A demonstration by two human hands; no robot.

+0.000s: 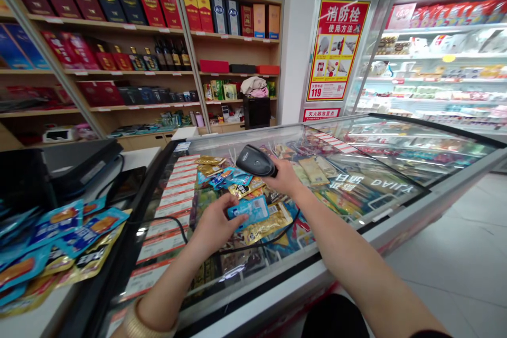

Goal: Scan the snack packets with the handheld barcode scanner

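My right hand (284,177) is wrapped round the handle of a black barcode scanner (255,161), held over the glass top of a chest freezer. Between the thumb and fingers of my left hand (217,222) is a blue snack packet (255,209). Several blue and gold packets lie on the glass around both hands, among them a gold packet (273,223) just below the blue one. The scanner's black cable (253,246) loops across the glass beneath my left hand and off to the left.
More blue and gold packets (59,245) are heaped on the counter at left, beside a black machine (79,161). Price labels (166,206) line the left part of the freezer (372,216). Behind stand shelves of boxes (130,2) and, at right, a lit display fridge (443,55).
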